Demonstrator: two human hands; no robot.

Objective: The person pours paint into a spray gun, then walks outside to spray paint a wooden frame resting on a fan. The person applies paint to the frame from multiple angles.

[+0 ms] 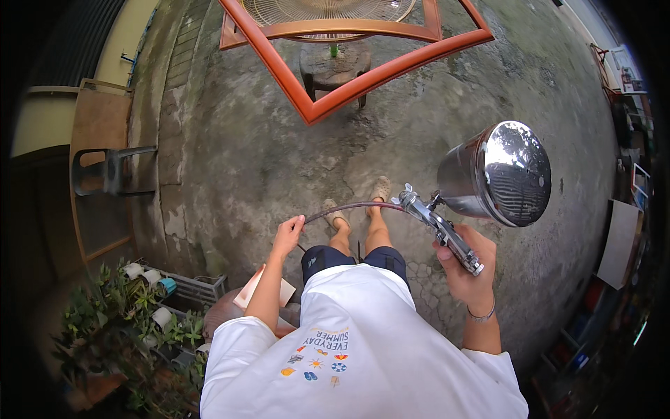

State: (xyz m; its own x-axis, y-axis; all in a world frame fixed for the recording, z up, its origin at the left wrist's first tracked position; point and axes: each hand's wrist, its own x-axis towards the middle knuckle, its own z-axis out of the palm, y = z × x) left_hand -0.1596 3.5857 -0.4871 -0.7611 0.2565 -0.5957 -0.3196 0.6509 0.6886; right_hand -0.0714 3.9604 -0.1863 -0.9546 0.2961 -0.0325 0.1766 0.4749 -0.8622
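Brown board [102, 119] stands against the wall at ten o'clock, with a dark plastic chair [105, 173] in front of it at nine. Potted plants [139, 297] crowd eight o'clock, several in white pots and one in blue. Just off centre at eight, the person's left hand [286, 237] pinches a dark reddish hose [349, 205] between thumb and fingers. From there the hose arches rightward across the middle to the spray gun, passing above a pair of beige clogs [380, 188]. At twelve o'clock, an orange-red frame [398, 78] points one corner toward the person, overlapping a second frame [356, 28], a round wire grille [328, 8] and a dark stool [331, 66]. Below, at six, spreads a white T-shirt [377, 328] with a small printed design. Between three and four o'clock, the silver spray gun [440, 227] slants down to the right, its lower end wrapped by the fingers of the right hand [469, 265]. Fixed to the gun, a shiny metal cup [516, 174] tilts toward the viewer near three. Farther out at three, a pale panel [620, 244] stands upright near the edge.
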